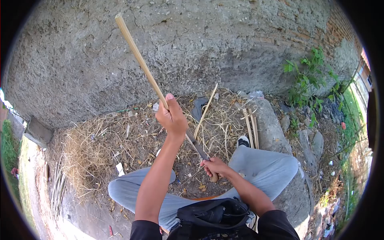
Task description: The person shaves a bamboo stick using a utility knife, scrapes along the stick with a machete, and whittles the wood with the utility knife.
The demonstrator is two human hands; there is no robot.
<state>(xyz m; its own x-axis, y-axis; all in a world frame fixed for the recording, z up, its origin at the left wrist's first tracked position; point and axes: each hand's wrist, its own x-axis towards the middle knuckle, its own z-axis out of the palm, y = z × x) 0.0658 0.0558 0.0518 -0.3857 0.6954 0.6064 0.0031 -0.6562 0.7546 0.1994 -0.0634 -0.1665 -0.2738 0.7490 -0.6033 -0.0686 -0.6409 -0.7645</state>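
Note:
My left hand is closed around a long, pale wooden strip, likely split bamboo, which slants up and left in front of the wall. My right hand grips a knife by its wooden handle, lower and to the right. The knife's dark blade points up and left, its far end close under my left hand. Whether the edge touches the strip cannot be made out. A thinner pale strip rises between the hands, its lower end near the blade.
Shavings and dry leaves litter the ground between my legs and the rough wall. Several cut strips lean by the stone slab at right. A black bag rests at my waist. A green plant grows at right.

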